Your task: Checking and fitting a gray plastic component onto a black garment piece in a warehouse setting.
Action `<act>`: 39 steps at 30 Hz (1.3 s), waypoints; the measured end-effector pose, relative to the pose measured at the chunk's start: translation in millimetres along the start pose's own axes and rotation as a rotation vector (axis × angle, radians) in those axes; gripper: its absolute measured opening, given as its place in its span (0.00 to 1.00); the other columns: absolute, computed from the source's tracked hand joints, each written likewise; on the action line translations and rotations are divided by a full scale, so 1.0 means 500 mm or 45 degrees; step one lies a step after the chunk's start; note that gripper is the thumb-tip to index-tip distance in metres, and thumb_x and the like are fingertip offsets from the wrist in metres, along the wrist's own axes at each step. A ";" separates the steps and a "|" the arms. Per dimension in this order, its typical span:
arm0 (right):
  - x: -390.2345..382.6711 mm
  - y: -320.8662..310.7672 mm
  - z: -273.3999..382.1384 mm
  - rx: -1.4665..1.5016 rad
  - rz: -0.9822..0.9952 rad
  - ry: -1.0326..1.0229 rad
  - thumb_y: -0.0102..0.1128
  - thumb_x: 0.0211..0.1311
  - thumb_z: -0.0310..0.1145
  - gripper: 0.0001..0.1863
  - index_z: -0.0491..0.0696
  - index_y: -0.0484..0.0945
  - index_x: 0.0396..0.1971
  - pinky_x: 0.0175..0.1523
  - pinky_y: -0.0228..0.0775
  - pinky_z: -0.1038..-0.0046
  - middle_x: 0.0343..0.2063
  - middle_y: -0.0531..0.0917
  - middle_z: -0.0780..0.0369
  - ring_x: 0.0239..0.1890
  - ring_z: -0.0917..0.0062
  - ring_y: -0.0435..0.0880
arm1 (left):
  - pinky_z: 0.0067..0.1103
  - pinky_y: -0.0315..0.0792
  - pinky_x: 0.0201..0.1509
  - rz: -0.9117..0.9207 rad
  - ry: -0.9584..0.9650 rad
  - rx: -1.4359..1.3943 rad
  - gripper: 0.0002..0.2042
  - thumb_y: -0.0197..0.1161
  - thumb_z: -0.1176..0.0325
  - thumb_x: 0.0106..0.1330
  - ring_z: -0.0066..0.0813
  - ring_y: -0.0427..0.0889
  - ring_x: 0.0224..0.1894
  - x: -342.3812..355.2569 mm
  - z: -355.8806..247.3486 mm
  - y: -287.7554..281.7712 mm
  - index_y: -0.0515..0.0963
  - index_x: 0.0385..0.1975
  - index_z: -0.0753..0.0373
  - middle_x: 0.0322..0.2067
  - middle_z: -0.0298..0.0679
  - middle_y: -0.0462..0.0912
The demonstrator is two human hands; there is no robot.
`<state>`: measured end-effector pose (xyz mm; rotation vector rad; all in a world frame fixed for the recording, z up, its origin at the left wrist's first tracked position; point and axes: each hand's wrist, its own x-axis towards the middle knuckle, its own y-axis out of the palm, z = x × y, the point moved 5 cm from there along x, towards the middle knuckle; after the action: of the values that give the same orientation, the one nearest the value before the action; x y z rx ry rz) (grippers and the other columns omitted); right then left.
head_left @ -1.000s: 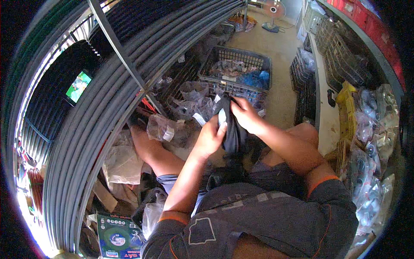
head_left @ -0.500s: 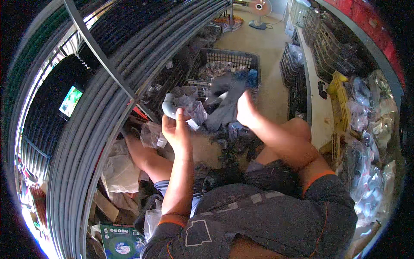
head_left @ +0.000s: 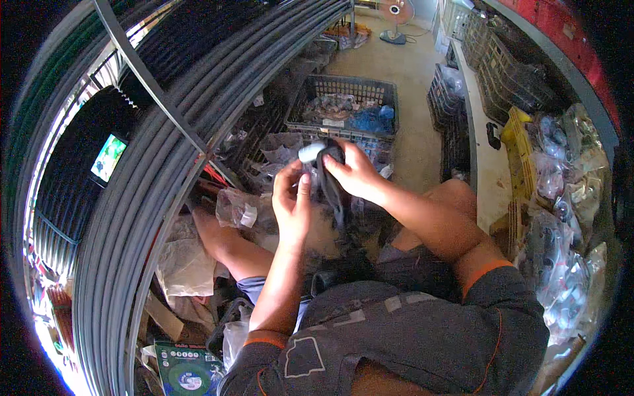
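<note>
A grey curved pipe elbow (head_left: 310,153) is in front of me at chest height, its near end partly covered by a dark cloth (head_left: 334,191). My right hand (head_left: 354,173) is closed on the cloth, pressing it round the elbow, and the rest of the cloth hangs down below. My left hand (head_left: 292,204) is just below and to the left of the elbow. Its thumb and curved fingers are apart, with nothing plainly between them. My legs are spread on either side, with dark pieces on the floor between them, too dim to make out.
Ahead stands a black crate (head_left: 350,82) holding bagged parts and a blue bag. Long grey pipes (head_left: 198,112) on a rack bend along my left, with a lit phone (head_left: 108,158) by them. Bagged fittings (head_left: 561,264) and a yellow crate (head_left: 520,155) are at right. A fan (head_left: 396,20) stands far off.
The elbow has moved right and come out of my left hand's grip. My right hand has brought the cloth down onto it from the far right.
</note>
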<state>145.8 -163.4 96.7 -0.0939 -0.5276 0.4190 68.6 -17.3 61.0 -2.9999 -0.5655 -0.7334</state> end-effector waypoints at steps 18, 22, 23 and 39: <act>-0.019 0.029 0.005 -0.420 0.245 -0.113 0.70 0.53 0.34 0.32 0.46 0.67 0.57 0.53 0.73 0.63 0.46 0.80 0.50 0.49 0.59 0.81 | 0.14 0.66 0.32 -0.180 -0.313 -0.631 0.04 0.65 0.71 0.65 0.17 0.74 0.27 -0.012 0.056 -0.015 0.77 0.31 0.61 0.29 0.34 0.82; -0.012 0.028 0.018 -0.669 0.526 -0.035 0.67 0.56 0.39 0.30 0.50 0.64 0.57 0.44 0.75 0.57 0.40 0.82 0.47 0.42 0.51 0.83 | 0.14 0.67 0.29 0.167 -0.512 -0.567 0.09 0.68 0.68 0.64 0.15 0.73 0.26 0.007 0.040 -0.028 0.75 0.37 0.64 0.27 0.32 0.79; -0.010 0.026 0.016 -0.669 0.542 -0.008 0.67 0.56 0.39 0.30 0.50 0.64 0.57 0.44 0.75 0.57 0.40 0.82 0.47 0.42 0.51 0.83 | 0.14 0.67 0.29 0.116 -0.580 -0.519 0.09 0.68 0.68 0.64 0.15 0.73 0.26 0.009 0.039 -0.038 0.75 0.37 0.64 0.27 0.32 0.79; -0.047 0.037 -0.050 0.357 -0.076 0.455 0.54 0.66 0.38 0.15 0.40 0.79 0.31 0.35 0.69 0.72 0.25 0.81 0.66 0.30 0.84 0.75 | 0.24 0.69 0.42 -0.029 0.195 0.248 0.12 0.46 0.63 0.74 0.30 0.72 0.36 -0.012 -0.018 0.039 0.64 0.46 0.66 0.33 0.43 0.72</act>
<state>133.5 -155.9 60.4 0.1160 -0.1168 0.4031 66.5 -38.5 67.8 -2.7358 -0.6251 -0.8474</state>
